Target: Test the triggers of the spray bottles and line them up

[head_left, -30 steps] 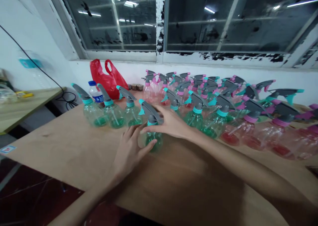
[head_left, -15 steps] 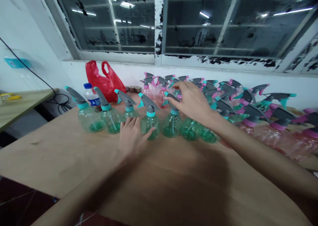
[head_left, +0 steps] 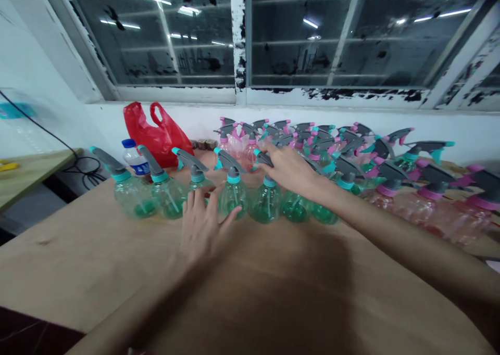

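Green-tinted spray bottles with grey and teal trigger heads stand in a front row. My left hand (head_left: 201,222) lies low before them, open, fingers apart. Its fingers reach in front of one spray bottle (head_left: 197,177), and its thumb overlaps the lower body of the neighbouring spray bottle (head_left: 233,191); whether it touches is hard to tell. To the right, my right hand (head_left: 292,170) is closed over the trigger head of another green spray bottle (head_left: 267,204). That bottle stands upright on the wooden table (head_left: 250,271). My right fingertips are partly hidden behind the head.
Several pink spray bottles (head_left: 385,199) and green ones crowd the back and right. Behind the row's left end are a red plastic bag (head_left: 166,136) and a blue-capped bottle (head_left: 136,160). A black cable (head_left: 84,173) hangs between the table and a side table (head_left: 42,175).
My right hand has come down and closed on a trigger head. My left hand's fingers have spread a little wider. The whole view has shifted slightly.
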The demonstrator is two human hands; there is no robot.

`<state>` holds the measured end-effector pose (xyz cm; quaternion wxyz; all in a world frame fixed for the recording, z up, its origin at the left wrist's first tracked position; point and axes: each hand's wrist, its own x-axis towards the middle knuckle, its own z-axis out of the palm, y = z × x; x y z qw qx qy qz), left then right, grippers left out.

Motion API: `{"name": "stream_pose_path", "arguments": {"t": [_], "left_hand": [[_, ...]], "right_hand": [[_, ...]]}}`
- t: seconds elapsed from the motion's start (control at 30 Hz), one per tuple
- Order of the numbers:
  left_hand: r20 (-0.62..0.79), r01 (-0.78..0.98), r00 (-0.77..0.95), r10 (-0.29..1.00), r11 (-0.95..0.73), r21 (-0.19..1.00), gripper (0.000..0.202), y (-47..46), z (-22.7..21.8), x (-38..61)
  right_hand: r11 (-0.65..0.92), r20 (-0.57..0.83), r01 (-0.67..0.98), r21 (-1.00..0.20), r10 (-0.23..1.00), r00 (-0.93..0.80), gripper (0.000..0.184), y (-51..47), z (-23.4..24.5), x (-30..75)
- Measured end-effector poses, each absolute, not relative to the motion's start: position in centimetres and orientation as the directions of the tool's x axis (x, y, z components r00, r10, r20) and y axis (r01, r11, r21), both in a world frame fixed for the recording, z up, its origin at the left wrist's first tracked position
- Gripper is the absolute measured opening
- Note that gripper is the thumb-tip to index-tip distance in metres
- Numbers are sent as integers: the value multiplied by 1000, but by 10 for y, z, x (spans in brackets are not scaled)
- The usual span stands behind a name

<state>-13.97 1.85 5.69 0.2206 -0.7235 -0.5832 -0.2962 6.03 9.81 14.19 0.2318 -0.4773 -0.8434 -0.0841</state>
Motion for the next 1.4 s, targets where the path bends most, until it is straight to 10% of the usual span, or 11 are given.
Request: {"name": "stream_pose_path", "arguments": {"t": [0.23, 0.77, 1.1, 1.4], "left_hand": [[639, 816, 297, 710, -536, 216, 41, -14, 53, -124], [317, 708, 352, 881, -472, 526, 68, -29, 40, -66], [277, 596, 491, 826, -550, 585, 65, -27, 35, -15], [289, 522, 569, 770, -609, 597, 72, -21, 20, 34]], "right_hand": [[560, 458, 821, -105, 761, -460, 36, 74, 145, 65], [539, 409, 825, -166, 800, -440, 35, 0, 150, 101], [519, 224, 567, -640, 832, -508, 88, -19, 118, 205], [548, 488, 398, -736, 837, -249, 50, -14, 69, 228]]}}
